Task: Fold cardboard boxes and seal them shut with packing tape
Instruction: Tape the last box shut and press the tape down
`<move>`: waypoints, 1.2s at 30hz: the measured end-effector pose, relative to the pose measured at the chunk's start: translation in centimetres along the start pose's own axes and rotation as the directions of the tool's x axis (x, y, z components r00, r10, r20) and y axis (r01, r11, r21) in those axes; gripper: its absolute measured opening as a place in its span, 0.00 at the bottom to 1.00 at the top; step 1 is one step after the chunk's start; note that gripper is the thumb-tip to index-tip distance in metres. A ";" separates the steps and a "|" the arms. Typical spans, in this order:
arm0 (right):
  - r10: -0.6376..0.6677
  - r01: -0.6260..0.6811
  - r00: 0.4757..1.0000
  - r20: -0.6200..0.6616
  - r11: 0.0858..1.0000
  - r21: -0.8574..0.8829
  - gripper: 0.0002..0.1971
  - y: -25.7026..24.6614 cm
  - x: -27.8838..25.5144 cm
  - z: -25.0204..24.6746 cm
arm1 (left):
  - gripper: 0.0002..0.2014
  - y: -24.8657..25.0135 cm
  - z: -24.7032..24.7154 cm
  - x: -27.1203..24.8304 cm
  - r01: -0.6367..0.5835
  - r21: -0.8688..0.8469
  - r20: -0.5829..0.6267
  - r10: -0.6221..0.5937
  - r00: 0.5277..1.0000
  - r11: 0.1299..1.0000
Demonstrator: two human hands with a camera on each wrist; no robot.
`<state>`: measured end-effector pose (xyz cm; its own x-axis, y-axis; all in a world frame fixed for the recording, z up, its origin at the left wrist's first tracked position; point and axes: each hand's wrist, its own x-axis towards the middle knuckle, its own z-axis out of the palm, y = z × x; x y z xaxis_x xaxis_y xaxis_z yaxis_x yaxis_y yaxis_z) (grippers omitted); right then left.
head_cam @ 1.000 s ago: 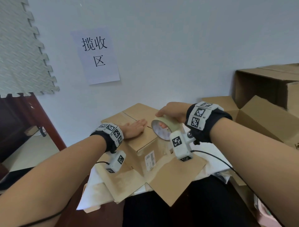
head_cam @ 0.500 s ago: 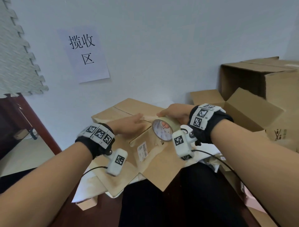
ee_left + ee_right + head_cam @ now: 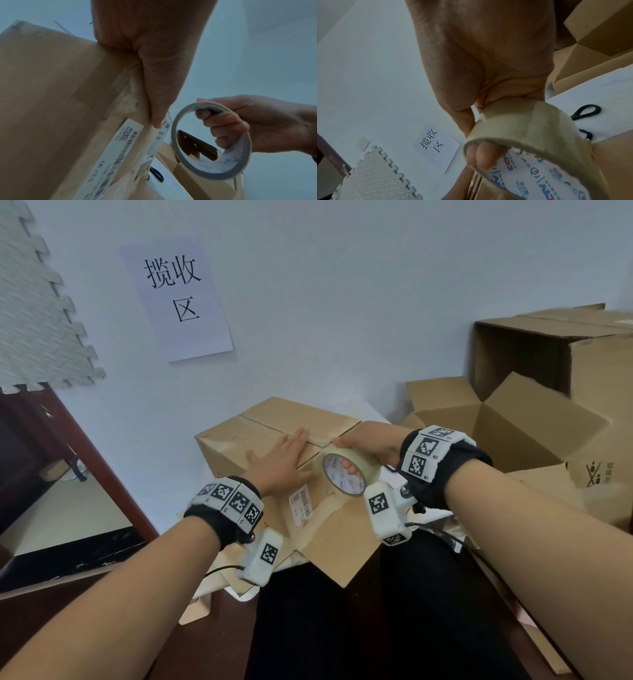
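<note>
Your left hand (image 3: 281, 462) lies flat, fingers straight, pressing the top of the cardboard box (image 3: 239, 440) near its centre seam; the grip is spread and holds nothing. Your right hand (image 3: 371, 441) is clamped on the roll of packing tape (image 3: 349, 472): fingers curl through the core, thumb on the outer rim, the roll held upright against the box's top edge at the seam. The box is plain brown, top flaps closed and meeting along a dark centre line, with glossy tape residue along that seam. A white barcode label (image 3: 300, 506) sits on the near side face, and a loose flap (image 3: 342, 542) hangs out toward you at the near edge of the white surface (image 3: 368, 409). The roll is tan and translucent, with printed lettering on its inner core (image 3: 547, 180). In the right wrist view black scissors (image 3: 585, 112) lie on the surface beside the box. Open cardboard boxes (image 3: 534, 412) stand at the right edge; a paper sign (image 3: 176, 297) hangs on the wall.
</note>
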<state>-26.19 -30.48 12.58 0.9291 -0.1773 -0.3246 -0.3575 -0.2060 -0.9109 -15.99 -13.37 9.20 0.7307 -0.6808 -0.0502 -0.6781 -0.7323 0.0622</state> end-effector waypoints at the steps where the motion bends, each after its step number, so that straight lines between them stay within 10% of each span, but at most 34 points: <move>1: -0.004 0.004 1.000 0.000 1.000 0.008 0.15 0.2 0.0 0.0 | 0.43 0.0 0.1 0.1 -0.003 0.009 0.004 0.003 1.000 1.000; 36: 0.001 -0.053 0.986 0.166 0.950 0.307 0.16 0.4 4.7 2.9 | 0.30 -6.7 -0.9 6.5 -0.151 0.050 0.012 0.151 0.988 0.987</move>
<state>-21.73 -28.62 9.98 0.9315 -0.0157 -0.3635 -0.3598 0.1087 -0.9267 -6.65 -12.83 9.34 0.6191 -0.7836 -0.0525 -0.7839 -0.6206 0.0187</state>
